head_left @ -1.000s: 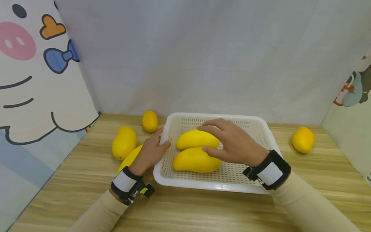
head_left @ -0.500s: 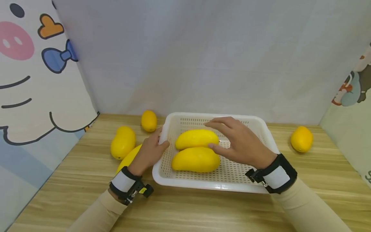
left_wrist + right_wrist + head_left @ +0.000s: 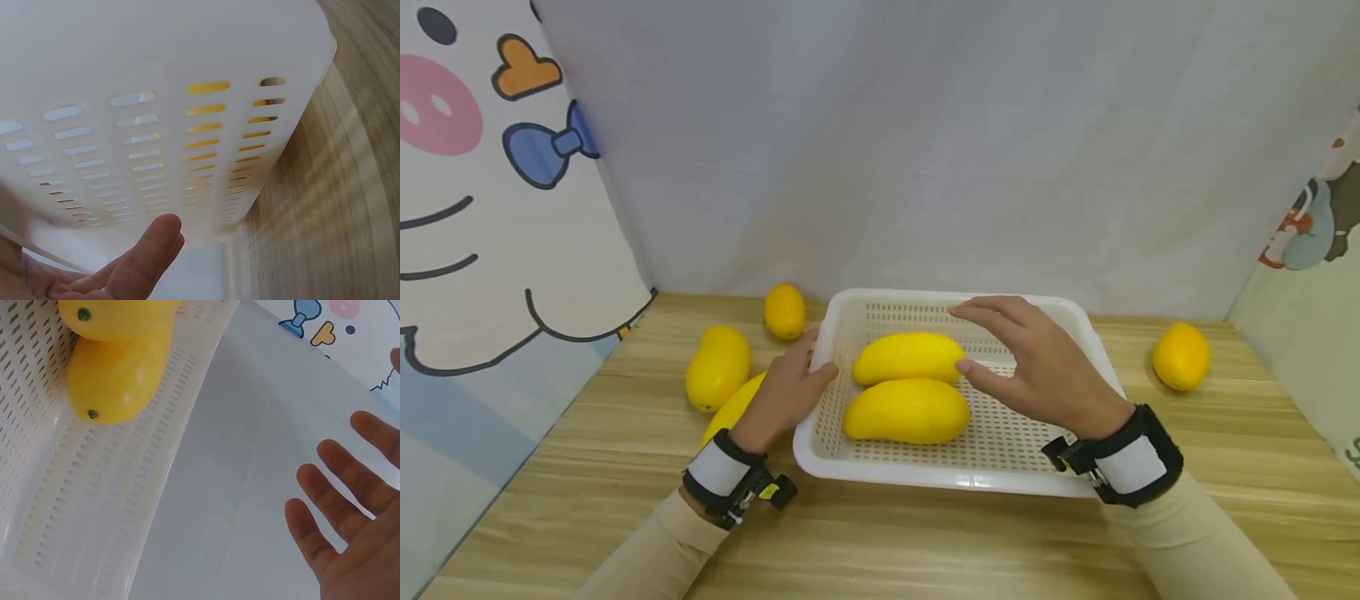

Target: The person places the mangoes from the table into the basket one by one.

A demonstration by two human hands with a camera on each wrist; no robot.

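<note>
In the head view my left hand (image 3: 784,393) holds the left rim of a white slotted plastic basket (image 3: 895,477), thumb over the rim and fingers outside. The left wrist view shows its fingers (image 3: 147,256) along the basket's outer wall (image 3: 169,50). Two yellow mangoes (image 3: 910,358) lie side by side inside, toward the left end; the near mango (image 3: 906,412) rests alongside the far one. Over the basket's right half hovers my right hand (image 3: 1037,367), fingers apart and holding nothing. Green stem dots show on the mangoes (image 3: 119,381) in the right wrist view.
Left of the basket, a mango (image 3: 718,368) lies on the wooden table (image 3: 880,542) beside another mango (image 3: 733,410), partly hidden by my left hand. A small orange-yellow fruit (image 3: 785,312) sits behind them. A similar fruit (image 3: 1181,357) is at the right. A pale cloth (image 3: 955,167) hangs behind.
My right hand has drawn back to the right and slightly upward, away from the mangoes in the basket. The left hand stays at the rim, and the mangoes lie as before.
</note>
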